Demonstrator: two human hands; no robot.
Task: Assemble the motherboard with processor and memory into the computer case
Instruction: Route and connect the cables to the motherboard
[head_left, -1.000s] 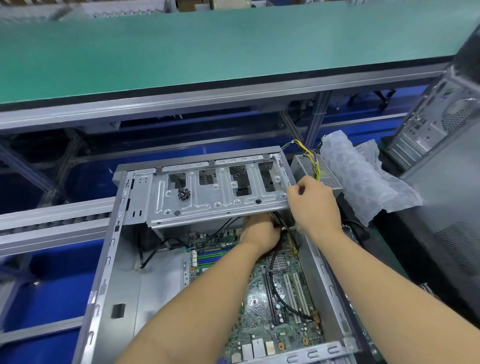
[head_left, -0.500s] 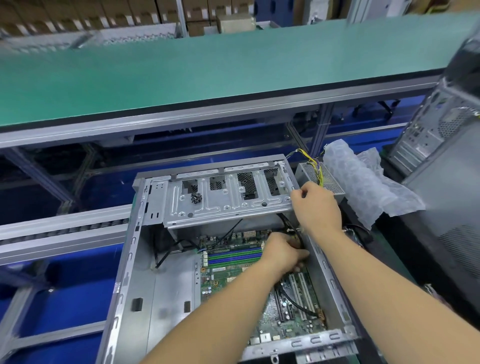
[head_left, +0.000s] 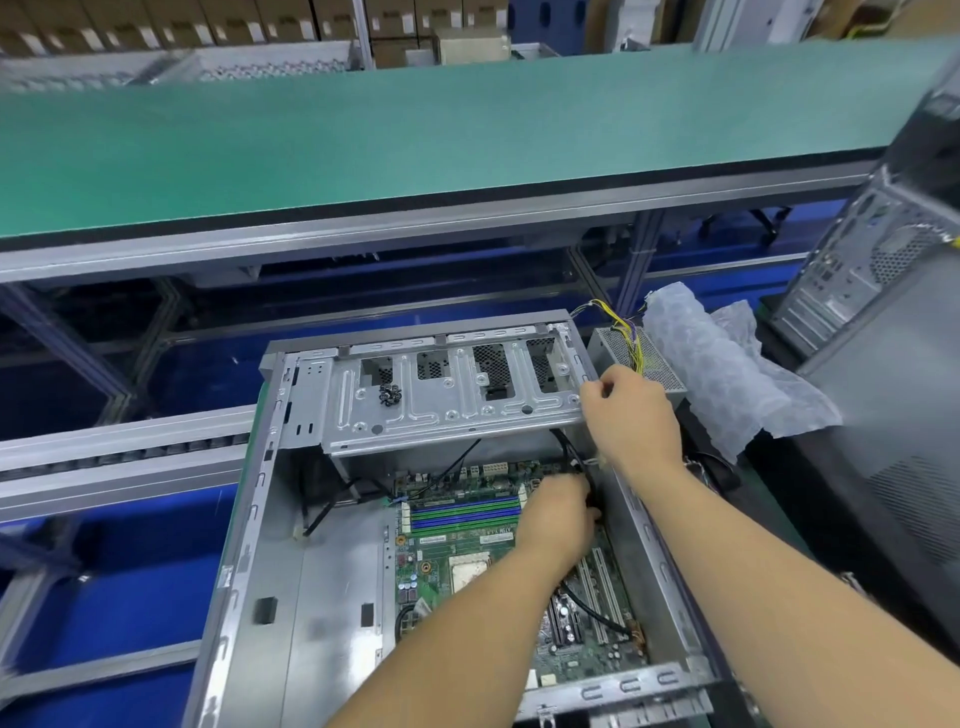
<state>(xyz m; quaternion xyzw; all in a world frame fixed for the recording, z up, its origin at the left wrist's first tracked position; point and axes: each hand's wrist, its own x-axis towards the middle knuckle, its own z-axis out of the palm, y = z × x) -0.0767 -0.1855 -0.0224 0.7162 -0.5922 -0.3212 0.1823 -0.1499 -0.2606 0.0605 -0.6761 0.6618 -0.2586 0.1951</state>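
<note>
- Motherboard (head_left: 467, 566) — lies flat inside the open computer case (head_left: 332, 597), lower centre of frame; probably stiff but fragile, best held by its edges.
- Left hand (head_left: 558, 512) fingers curl around black cables (head_left: 566, 452) at the board's upper right.
- Right hand (head_left: 631, 415) — fingers pinch at the drive cage (head_left: 447, 400) corner.

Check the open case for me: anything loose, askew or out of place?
A small pile of black screws lies loose on the drive cage, free to slide off toward the motherboard. The power supply sits outside the computer case, its wires trailing. Nothing looks damaged.
</note>
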